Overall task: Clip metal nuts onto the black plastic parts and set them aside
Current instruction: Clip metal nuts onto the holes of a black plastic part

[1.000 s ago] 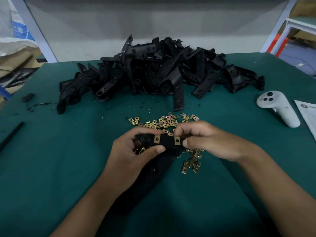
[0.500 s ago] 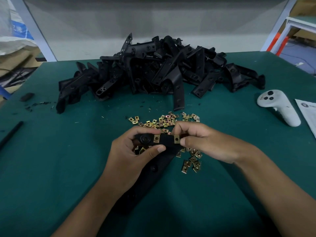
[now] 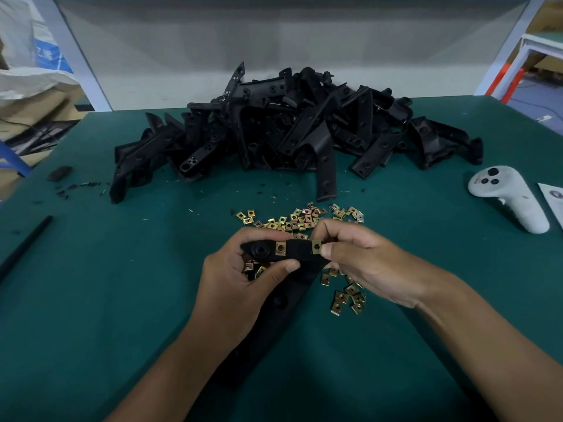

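Observation:
My left hand (image 3: 240,278) grips a long black plastic part (image 3: 297,249) near its upper end, thumb across its lower edge. The part's long leg runs down under my left forearm. One brass clip nut (image 3: 280,248) sits on the part's middle. My right hand (image 3: 362,260) pinches a second clip nut (image 3: 316,247) at the part's right end, between thumb and fingers. Several loose brass nuts (image 3: 300,220) lie scattered on the green table beyond and below my hands, with a small cluster (image 3: 347,298) under my right hand.
A big heap of black plastic parts (image 3: 292,132) fills the table's far middle. A white handheld controller (image 3: 511,199) and a paper sheet (image 3: 553,196) lie at the right. A black rod (image 3: 24,245) and black scraps (image 3: 59,173) lie at the left.
Hardly anything moved. My right hand's thumb and fingers shifted slightly on the nut at the part's right end; my left hand keeps its grip.

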A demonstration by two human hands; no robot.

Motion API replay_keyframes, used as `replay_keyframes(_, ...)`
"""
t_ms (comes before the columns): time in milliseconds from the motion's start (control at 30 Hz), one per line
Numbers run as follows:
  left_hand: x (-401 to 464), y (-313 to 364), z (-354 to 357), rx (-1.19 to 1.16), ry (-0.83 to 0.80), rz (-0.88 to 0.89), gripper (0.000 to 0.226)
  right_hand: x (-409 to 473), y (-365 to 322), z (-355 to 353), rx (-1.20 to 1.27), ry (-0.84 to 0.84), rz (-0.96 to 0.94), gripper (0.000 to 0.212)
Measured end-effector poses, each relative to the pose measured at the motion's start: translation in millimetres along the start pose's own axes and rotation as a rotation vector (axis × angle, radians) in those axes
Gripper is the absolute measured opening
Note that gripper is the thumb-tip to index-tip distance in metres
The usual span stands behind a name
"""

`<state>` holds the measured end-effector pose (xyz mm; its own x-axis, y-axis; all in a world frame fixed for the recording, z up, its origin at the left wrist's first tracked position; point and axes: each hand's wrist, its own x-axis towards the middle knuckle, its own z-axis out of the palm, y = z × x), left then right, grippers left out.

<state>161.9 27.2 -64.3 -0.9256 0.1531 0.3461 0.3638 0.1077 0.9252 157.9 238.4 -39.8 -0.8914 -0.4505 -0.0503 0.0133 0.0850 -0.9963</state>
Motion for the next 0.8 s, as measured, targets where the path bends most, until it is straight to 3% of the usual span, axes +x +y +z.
replay_keyframes(300,-0.4,1.2,0.4,-0.012,0.070,0.057,0.031,2.7,-7.4,13.1,0.055,0.124,-0.011,0.016)
replay_keyframes(467,-1.7,3.3,2.9,0.013,0.142,0.097,0.030,7.9,-5.5,43.6,0.383,0.369,-0.003,0.015)
replay_keyframes(600,-4.1,3.3,6.2,0.061,0.165,0.109,0.030,7.2,-6.4,67.2,0.663,0.468,0.005,0.014)
replay_keyframes(700,-6.6,2.5,8.7,0.090,0.162,0.110,0.031,4.5,-5.8,74.2,0.762,0.524,-0.017,0.023)
replay_keyframes(800,-5.3,3.5,7.0,0.077,0.171,0.108,0.030,6.5,-6.5,70.9,0.727,0.490,-0.048,0.014)
